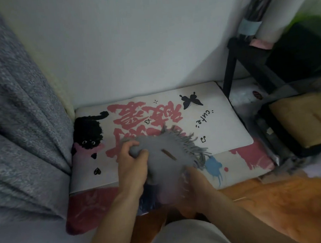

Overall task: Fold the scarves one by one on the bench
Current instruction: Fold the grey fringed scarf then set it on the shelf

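Note:
A grey scarf point(168, 154) with a fringe of tassels and a small brown label lies bunched over the front middle of the bench point(230, 133), which is covered by a white mat printed with red characters, a black cat and a butterfly. My left hand point(134, 163) grips the scarf's left end, fingers curled into the cloth. My right hand point(195, 178) holds its lower right edge from beneath, blurred and partly hidden by the fabric.
A large grey blanket point(22, 127) hangs along the left side, against the bench. A black stool frame point(232, 63) and a tan box point(303, 118) stand at the right. A white wall rises behind the bench; orange wooden floor point(269, 199) lies in front.

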A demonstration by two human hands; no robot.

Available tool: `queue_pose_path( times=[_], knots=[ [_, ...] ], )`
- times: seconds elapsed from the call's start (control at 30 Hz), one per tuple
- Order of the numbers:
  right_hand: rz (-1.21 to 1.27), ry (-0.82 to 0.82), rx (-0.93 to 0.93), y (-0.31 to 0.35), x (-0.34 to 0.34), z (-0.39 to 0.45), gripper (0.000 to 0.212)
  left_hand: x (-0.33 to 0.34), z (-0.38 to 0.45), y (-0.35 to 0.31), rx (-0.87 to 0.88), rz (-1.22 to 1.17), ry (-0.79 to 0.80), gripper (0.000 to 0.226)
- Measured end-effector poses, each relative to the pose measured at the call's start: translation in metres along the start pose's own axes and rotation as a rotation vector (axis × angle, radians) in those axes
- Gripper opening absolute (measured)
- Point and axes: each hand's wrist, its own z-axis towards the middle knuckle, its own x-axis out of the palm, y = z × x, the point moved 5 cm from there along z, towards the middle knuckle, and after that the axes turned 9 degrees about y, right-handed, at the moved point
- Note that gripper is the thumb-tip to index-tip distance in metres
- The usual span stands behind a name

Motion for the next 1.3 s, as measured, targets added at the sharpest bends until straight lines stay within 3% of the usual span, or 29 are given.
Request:
queue_pose_path(
  times=[0.07, 0.13, 0.2, 0.3, 0.47, 0.57, 0.67, 0.77, 0.9, 0.97, 1.07, 1.17, 1.3],
  knots=[
    [0.287, 0.162, 0.08, 0.002, 0.003, -0.011, 0.05, 0.013, -0.005, -0.022, 0.041, -0.014, -0.006, 0.03],
    [0.412, 0.276, 0.05, 0.014, 0.001, -0.021, 0.065, 0.023, -0.013, -0.042, 0.08, 0.016, 0.02, 0.033],
    [0.423, 0.27, -0.02, 0.035, -0.008, -0.032, 0.066, 0.037, -0.026, -0.06, 0.132, 0.115, 0.107, 0.033],
    [0.407, 0.151, -0.068, 0.063, -0.038, -0.05, 0.051, 0.057, -0.05, -0.082, 0.194, 0.206, 0.24, 0.028],
    [0.338, 0.13, -0.083, 0.095, -0.095, -0.076, 0.084, 0.108, -0.081, -0.112, 0.267, 0.292, 0.429, 0.024],
    [0.29, 0.142, -0.127, 0.12, -0.139, -0.104, 0.088, 0.149, -0.088, -0.12, 0.275, 0.283, 0.486, 0.022],
    [0.182, 0.105, -0.211, 0.161, -0.192, -0.139, 0.068, 0.201, -0.095, -0.112, 0.239, 0.259, 0.519, 0.022],
    [0.077, -0.063, -0.307, 0.209, -0.266, -0.177, 0.04, 0.269, -0.108, -0.083, 0.102, 0.151, 0.55, 0.019],
    [0.017, -0.213, -0.401, 0.275, -0.374, -0.212, 0.062, 0.385, -0.132, -0.054, -0.043, 0.067, 0.559, 0.014],
    [-0.002, -0.225, -0.444, 0.314, -0.41, -0.229, 0.056, 0.442, -0.138, -0.063, -0.017, 0.036, 0.571, 0.016],
    [-0.028, -0.158, -0.605, 0.385, -0.436, -0.246, 0.028, 0.505, -0.129, -0.098, 0.145, 0.042, 0.572, 0.018],
    [-0.069, -0.1, -0.765, 0.443, -0.443, -0.228, 0.03, 0.539, -0.098, -0.112, 0.27, 0.071, 0.476, 0.019],
    [-0.146, -0.143, -0.589, 0.459, -0.448, -0.138, 0.031, 0.569, -0.041, -0.071, 0.216, 0.236, 0.344, 0.035]
  ],
)
